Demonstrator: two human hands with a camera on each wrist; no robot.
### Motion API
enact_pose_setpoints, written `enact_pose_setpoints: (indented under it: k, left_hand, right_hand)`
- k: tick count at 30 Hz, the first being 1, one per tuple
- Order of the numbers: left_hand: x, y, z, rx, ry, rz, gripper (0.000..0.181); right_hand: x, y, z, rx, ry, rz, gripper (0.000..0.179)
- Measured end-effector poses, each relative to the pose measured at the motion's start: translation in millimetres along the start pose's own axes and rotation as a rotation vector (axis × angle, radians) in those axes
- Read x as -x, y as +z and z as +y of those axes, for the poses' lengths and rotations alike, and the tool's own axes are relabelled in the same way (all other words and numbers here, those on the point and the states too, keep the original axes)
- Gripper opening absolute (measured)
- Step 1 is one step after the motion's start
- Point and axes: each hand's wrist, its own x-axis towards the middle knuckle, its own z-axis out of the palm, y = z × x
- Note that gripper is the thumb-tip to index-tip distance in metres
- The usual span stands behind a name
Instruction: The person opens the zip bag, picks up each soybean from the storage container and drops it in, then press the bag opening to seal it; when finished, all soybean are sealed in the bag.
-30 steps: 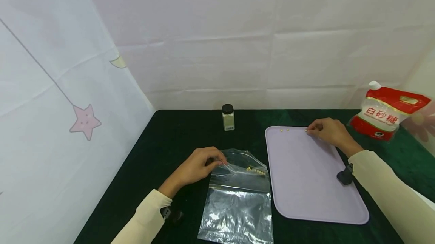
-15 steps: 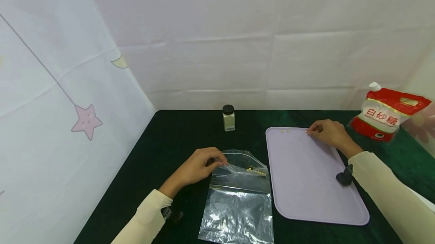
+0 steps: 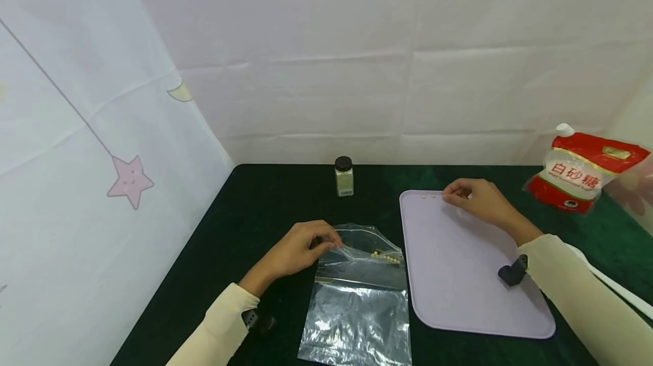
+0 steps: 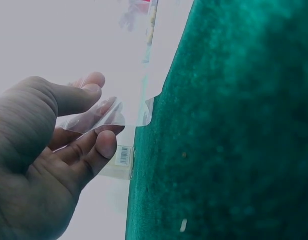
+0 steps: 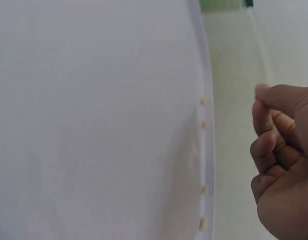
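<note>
My left hand pinches the mouth of a clear zip-lock bag between thumb and fingers. Inside the bag's upper part lie several small pale yellow bead-like pieces. Over the far edge of a lilac tray is my right hand. In the right wrist view its fingers curl in, the thumb against the index fingertip, and no piece shows between them. Several pale yellow pieces sit in a line along the tray's edge there. Two yellow pieces are visible left of the right hand in the head view.
A small black-capped jar stands behind the bag. A red and white sugar pouch with a white cap stands at the back right, beyond the tray. Dark green cloth covers the table, and a pale curtain hangs behind.
My right hand has moved left along the tray's far edge, away from the spot where its fingertips touched a yellow piece. The left hand and the bag have stayed in place.
</note>
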Motion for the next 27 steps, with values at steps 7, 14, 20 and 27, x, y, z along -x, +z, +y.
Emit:
enact_pose_setpoints:
  k: [7,14,20,27]
  left_hand:
    - [0.1,-0.1,0.9,-0.019,-0.002,0.008,0.018]
    - [-0.8,-0.3,1.9,-0.021,-0.007,0.01,0.016]
    - [-0.8,0.4,2.2,-0.016,-0.012,0.013,0.017]
    - [-0.3,0.6,1.2,-0.016,-0.002,0.013,0.017]
  right_hand:
    - [7.2,22,-60,-0.252,-0.192,-0.1,0.014]
    - [13.7,46,-109,-0.32,-0.322,-0.24,0.013]
    - [14.3,59,-125,-0.346,-0.355,-0.305,0.017]
    - [14.5,54,-120,-0.278,-0.334,-0.217,0.019]
